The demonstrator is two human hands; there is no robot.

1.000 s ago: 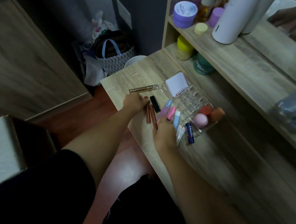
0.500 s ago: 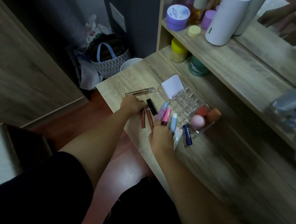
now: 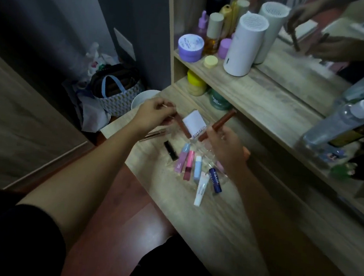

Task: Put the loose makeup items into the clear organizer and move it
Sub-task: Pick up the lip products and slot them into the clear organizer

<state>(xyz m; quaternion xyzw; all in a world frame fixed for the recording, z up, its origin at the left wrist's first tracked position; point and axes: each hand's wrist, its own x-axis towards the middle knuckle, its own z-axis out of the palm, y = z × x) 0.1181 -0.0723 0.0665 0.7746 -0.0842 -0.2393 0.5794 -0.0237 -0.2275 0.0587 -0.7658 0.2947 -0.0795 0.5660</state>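
Observation:
My left hand (image 3: 154,114) is raised above the wooden desk (image 3: 223,227), closed on a brown lip tube (image 3: 183,126). My right hand (image 3: 227,149) holds a second brown lip tube (image 3: 222,123) pointing up and right. Both hover over the clear organizer (image 3: 208,154), which my right hand mostly hides; a white card (image 3: 195,122) stands at its far end. Loose on the desk lie a black lipstick (image 3: 170,150), a lilac tube (image 3: 182,158), a pink tube (image 3: 189,164), a light blue tube (image 3: 197,168), a white tube (image 3: 201,189), a navy tube (image 3: 215,180) and a rose-gold tube (image 3: 153,134).
A shelf (image 3: 259,94) behind the desk carries a white cylinder (image 3: 244,45), a purple jar (image 3: 190,46), bottles and a yellow jar (image 3: 195,83). Spray bottles (image 3: 340,123) stand at the right. A mirror (image 3: 321,40) reflects my hands. A bag (image 3: 116,95) and a white bin (image 3: 143,101) sit on the floor at the left.
Both hands have lifted off the desk, each taking up one of the two brown lip tubes that lay between them. The camera has tilted up slightly.

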